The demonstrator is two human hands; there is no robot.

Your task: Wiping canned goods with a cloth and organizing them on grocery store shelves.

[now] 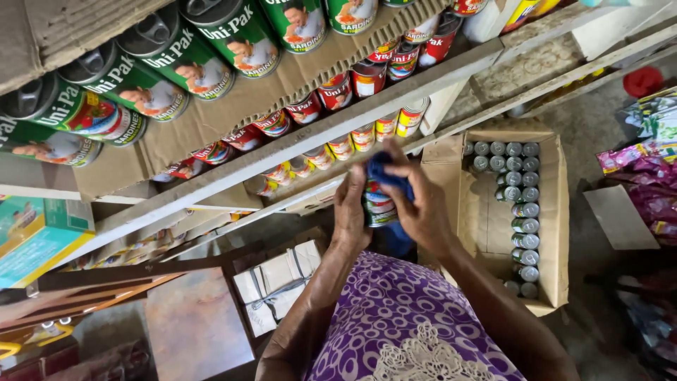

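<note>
Here the person holds a small sardine can [379,204] in front of the chest, just below the lower wooden shelf [331,134]. The left hand [350,212] is wrapped around the can's side, fingers curled against the label. The right hand [419,201] is closed over a blue cloth [384,173], pressing it onto the can's upper end.

The can looks to be stiff metal with a paper or printed label, so it should take a firm squeeze without denting. It is probably fairly heavy for its size if full, and its smooth wall could slip in a loose grip. The curved side wall is the sound place to hold it, as the left hand does, leaving the ends free for the cloth.

Its long axis runs roughly up and down in the view, tilted slightly. The cloth-covered end points away from the person toward the shelf, and the other end points back toward the purple patterned garment [402,310].

To the right an open cardboard box [553,212] sits on the floor with a row of similar cans [522,212] standing in it. More cans line the shelves above.
</note>
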